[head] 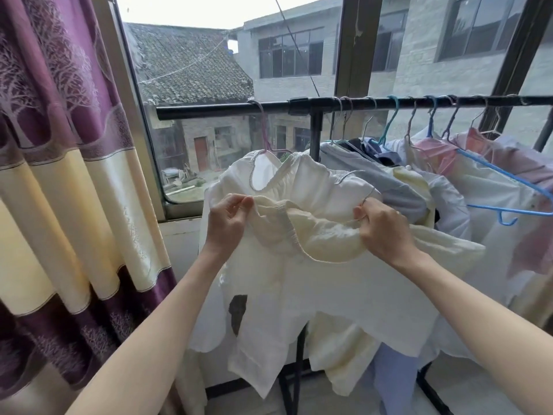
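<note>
Your left hand (229,217) and right hand (380,229) pinch the neckline of the cream garment (314,235), apparently fitting its wire hanger (371,191); it is not yet on the rail (224,110).

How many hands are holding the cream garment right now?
2. The left hand pinches the cream garment at the left end of its neckline; the right hand grips the right end. No other hand shows.
</note>
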A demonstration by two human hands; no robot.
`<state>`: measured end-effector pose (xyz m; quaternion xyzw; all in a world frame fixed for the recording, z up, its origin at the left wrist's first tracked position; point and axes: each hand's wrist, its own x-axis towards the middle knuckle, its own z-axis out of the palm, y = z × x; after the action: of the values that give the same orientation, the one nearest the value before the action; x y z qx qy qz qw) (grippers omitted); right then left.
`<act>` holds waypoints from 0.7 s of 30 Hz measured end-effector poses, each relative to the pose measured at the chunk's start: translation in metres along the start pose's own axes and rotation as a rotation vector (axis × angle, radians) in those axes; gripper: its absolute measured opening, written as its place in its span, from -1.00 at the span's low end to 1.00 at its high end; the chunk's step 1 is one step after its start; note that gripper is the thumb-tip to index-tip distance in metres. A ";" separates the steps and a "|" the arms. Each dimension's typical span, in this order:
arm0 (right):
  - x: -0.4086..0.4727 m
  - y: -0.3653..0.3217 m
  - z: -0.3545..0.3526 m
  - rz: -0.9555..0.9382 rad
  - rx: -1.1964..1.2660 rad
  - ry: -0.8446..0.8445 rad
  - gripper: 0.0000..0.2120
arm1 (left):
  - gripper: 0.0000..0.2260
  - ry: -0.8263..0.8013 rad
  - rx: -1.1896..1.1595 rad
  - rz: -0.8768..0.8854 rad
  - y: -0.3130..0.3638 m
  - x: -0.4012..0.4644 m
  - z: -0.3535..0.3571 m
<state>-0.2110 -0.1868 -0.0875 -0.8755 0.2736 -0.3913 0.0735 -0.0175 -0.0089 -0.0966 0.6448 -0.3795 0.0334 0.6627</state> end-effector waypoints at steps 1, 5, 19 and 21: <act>0.003 -0.002 -0.002 0.028 0.071 0.071 -0.77 | -0.90 -0.035 0.028 0.048 -0.001 0.000 -0.001; 0.012 -0.006 0.000 -0.004 0.195 0.052 -0.76 | -0.76 -0.025 0.094 0.121 -0.006 0.001 -0.011; 0.017 -0.009 0.004 0.129 0.407 0.156 -0.73 | -0.81 0.032 0.281 -0.145 -0.041 -0.012 -0.011; 0.016 -0.006 0.004 0.144 0.435 0.144 -0.73 | -0.83 0.073 0.263 -0.144 -0.043 -0.009 -0.013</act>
<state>-0.1971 -0.1908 -0.0781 -0.7871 0.2493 -0.4963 0.2683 0.0047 -0.0005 -0.1358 0.7498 -0.3003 0.0588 0.5866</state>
